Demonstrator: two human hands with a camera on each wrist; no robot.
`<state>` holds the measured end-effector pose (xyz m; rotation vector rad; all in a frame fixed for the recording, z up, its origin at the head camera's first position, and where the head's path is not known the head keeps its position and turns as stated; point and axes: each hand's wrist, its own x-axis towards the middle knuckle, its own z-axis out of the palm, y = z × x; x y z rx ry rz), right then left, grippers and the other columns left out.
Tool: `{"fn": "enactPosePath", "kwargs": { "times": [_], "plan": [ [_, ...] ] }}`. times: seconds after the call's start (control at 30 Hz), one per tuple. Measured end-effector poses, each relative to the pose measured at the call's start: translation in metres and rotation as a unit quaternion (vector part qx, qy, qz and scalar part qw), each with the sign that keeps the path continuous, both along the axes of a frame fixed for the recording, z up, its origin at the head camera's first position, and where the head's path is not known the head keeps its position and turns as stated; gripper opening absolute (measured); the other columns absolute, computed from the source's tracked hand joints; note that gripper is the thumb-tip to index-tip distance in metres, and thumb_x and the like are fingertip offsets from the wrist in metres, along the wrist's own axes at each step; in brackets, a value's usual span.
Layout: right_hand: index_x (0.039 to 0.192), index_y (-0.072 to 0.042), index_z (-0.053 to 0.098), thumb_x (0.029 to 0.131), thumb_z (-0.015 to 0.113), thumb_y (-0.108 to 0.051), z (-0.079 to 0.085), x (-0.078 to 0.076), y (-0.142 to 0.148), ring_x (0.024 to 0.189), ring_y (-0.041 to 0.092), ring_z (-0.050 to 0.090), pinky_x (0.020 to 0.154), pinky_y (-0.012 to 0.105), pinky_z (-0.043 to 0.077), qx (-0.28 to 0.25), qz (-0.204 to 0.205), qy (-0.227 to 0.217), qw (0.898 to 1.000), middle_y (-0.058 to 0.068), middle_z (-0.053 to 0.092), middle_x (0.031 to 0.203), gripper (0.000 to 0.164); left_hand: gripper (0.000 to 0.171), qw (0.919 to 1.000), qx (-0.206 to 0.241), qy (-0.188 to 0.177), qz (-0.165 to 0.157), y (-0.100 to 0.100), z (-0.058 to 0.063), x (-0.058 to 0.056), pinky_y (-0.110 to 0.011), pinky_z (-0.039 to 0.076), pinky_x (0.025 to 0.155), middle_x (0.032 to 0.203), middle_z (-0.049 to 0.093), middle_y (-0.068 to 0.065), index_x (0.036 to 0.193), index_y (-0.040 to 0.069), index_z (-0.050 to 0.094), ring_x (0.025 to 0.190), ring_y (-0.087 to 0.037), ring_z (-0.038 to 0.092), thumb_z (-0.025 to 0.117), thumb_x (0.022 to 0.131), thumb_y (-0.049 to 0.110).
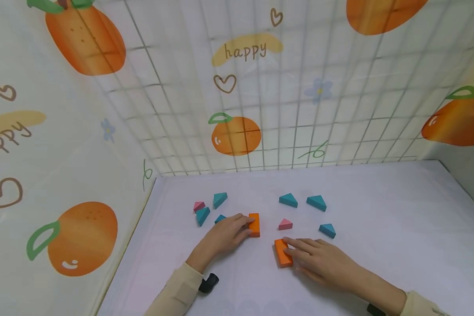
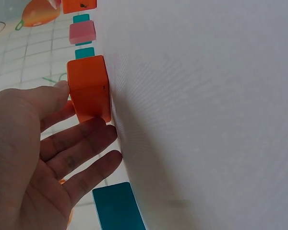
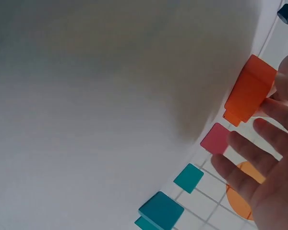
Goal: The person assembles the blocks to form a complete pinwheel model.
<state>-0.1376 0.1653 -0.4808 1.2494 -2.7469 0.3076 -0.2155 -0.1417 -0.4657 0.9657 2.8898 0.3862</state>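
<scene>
Cream sleeves (image 1: 176,290) come in nearest the person, with a black piece (image 1: 209,283) at the left wrist. The two hands are well apart, each at its own block. The right hand (image 1: 325,265), the nearer one, has its fingertips on the near orange block (image 1: 283,253) lying just to its left; I can't tell whether it grips that block or merely touches it. A little further out, the left hand (image 1: 229,232) has thumb and fingers about the far orange block (image 1: 254,225), pinching it at its right side, the other fingers loosely bent.

Both blocks are down at the white table (image 1: 387,210), between the hands. Just beyond the near one sits a pink wedge (image 1: 285,224), and past the right hand's knuckles there's a blue wedge (image 1: 327,230). Right behind the left hand, another blue wedge (image 1: 220,218) is partly covered by it. Beyond that hand, to its left, a teal wedge (image 1: 202,216) and a smaller pink piece (image 1: 199,206) sit close together, with one more teal piece (image 1: 220,199) near them. Farther past the right hand are two teal triangles (image 1: 288,200), side by side but apart. Behind everything hangs a sheet (image 1: 189,145) printed with oranges.
</scene>
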Motion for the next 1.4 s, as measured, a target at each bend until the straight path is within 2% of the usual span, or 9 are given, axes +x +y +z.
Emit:
{"fn": "enactPosePath", "kwargs": {
  "times": [0.4, 0.67, 0.83, 1.07, 1.23, 1.4],
  "plan": [
    [0.144, -0.026, 0.049, 0.095, 0.063, -0.036, 0.001, 0.003, -0.007, 0.125, 0.020, 0.057, 0.098, 0.045, 0.052, 0.001, 0.006, -0.024, 1.000, -0.002, 0.049, 0.149, 0.053, 0.037, 1.0000, 0.008, 0.005, -0.001, 0.001, 0.001, 0.001, -0.027, 0.055, 0.085, 0.109, 0.064, 0.003, 0.131, 0.017, 0.060, 0.089, -0.010, 0.058, 0.060, 0.098, 0.033],
    [0.145, -0.024, 0.048, 0.095, 0.063, -0.037, -0.004, 0.002, -0.014, 0.121, 0.019, 0.059, 0.095, 0.042, 0.054, -0.002, 0.028, 0.001, 1.000, -0.001, 0.046, 0.151, 0.054, 0.035, 1.0000, 0.007, 0.003, -0.004, 0.000, 0.002, 0.002, -0.029, 0.055, 0.089, 0.113, 0.064, 0.002, 0.131, 0.016, 0.060, 0.093, -0.012, 0.060, 0.059, 0.099, 0.031],
    [0.146, -0.023, 0.046, 0.095, 0.063, -0.036, -0.003, 0.001, -0.019, 0.118, 0.018, 0.060, 0.094, 0.041, 0.054, 0.003, 0.035, 0.000, 0.999, -0.001, 0.045, 0.152, 0.056, 0.036, 1.0000, 0.002, 0.002, -0.001, 0.000, 0.002, 0.002, -0.031, 0.055, 0.092, 0.117, 0.064, 0.001, 0.132, 0.017, 0.059, 0.098, -0.013, 0.061, 0.059, 0.099, 0.031],
    [0.149, -0.024, 0.042, 0.095, 0.062, -0.037, -0.003, 0.001, -0.024, 0.112, 0.017, 0.061, 0.090, 0.039, 0.055, 0.018, 0.035, -0.019, 0.999, -0.001, 0.042, 0.154, 0.058, 0.037, 1.0000, 0.001, 0.005, -0.001, 0.001, 0.000, 0.002, -0.031, 0.055, 0.092, 0.117, 0.065, 0.001, 0.132, 0.017, 0.059, 0.098, -0.013, 0.062, 0.059, 0.098, 0.031],
    [0.149, -0.025, 0.042, 0.094, 0.063, -0.037, -0.003, 0.001, -0.026, 0.107, 0.016, 0.062, 0.085, 0.036, 0.056, 0.022, 0.034, -0.012, 0.999, -0.001, 0.042, 0.154, 0.060, 0.036, 0.9999, 0.003, 0.011, -0.004, 0.001, 0.000, 0.001, -0.029, 0.055, 0.089, 0.112, 0.064, 0.002, 0.131, 0.017, 0.060, 0.093, -0.012, 0.060, 0.059, 0.098, 0.031],
    [0.150, -0.026, 0.039, 0.095, 0.062, -0.038, -0.004, 0.001, -0.028, 0.108, 0.016, 0.061, 0.087, 0.037, 0.056, 0.029, 0.025, -0.025, 0.999, -0.002, 0.040, 0.155, 0.061, 0.037, 0.9999, 0.001, 0.014, -0.005, 0.001, -0.002, 0.000, -0.029, 0.055, 0.088, 0.111, 0.065, 0.003, 0.131, 0.018, 0.060, 0.093, -0.012, 0.060, 0.060, 0.098, 0.033]
  ]
}}
